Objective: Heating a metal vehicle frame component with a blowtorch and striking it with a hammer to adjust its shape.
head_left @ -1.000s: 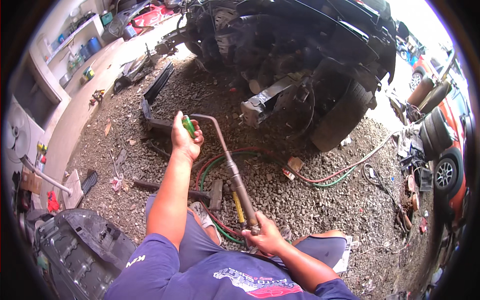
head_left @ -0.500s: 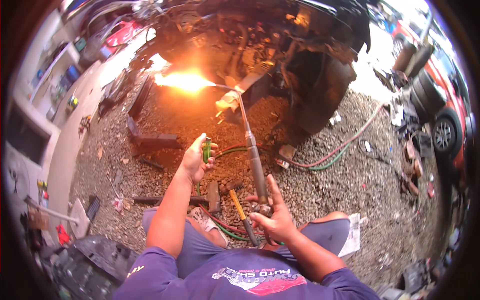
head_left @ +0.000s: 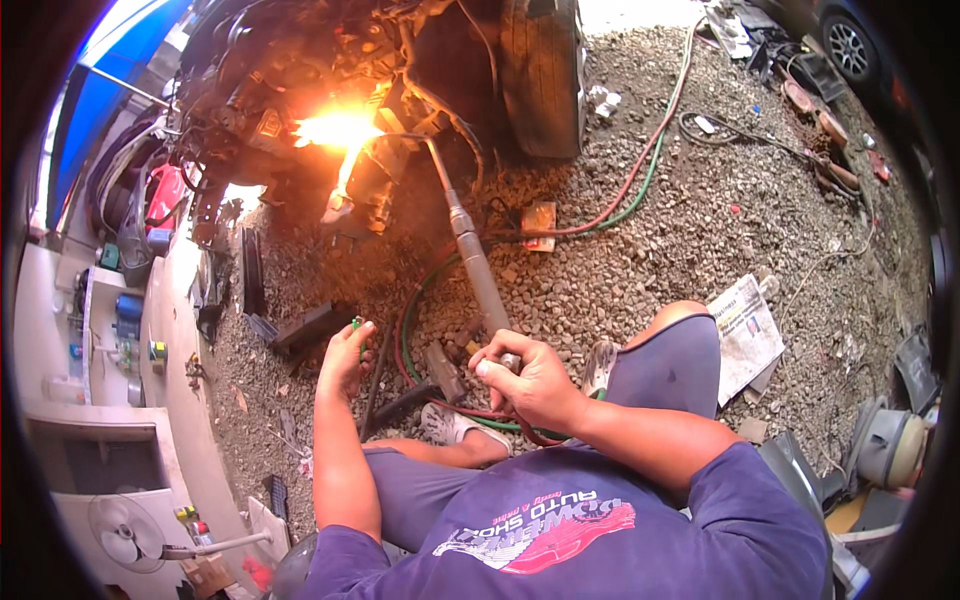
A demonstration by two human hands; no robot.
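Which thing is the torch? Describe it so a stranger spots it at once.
Find the dark vehicle at the top, then the right hand below. The torch runs up from that hand: long, grey, bent near its end. Unlike the nearby hoses, it ends in bright flame.

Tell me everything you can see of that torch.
The torch is a long, dull, metallic-looking tube with a thick handle, slimmer neck and a tip bent leftward. It is lit: a bright, yellow-white flame glares there, hiding the very end. It slants up and leftward above the gravel, toward the vehicle. The right hand grips its lower end.
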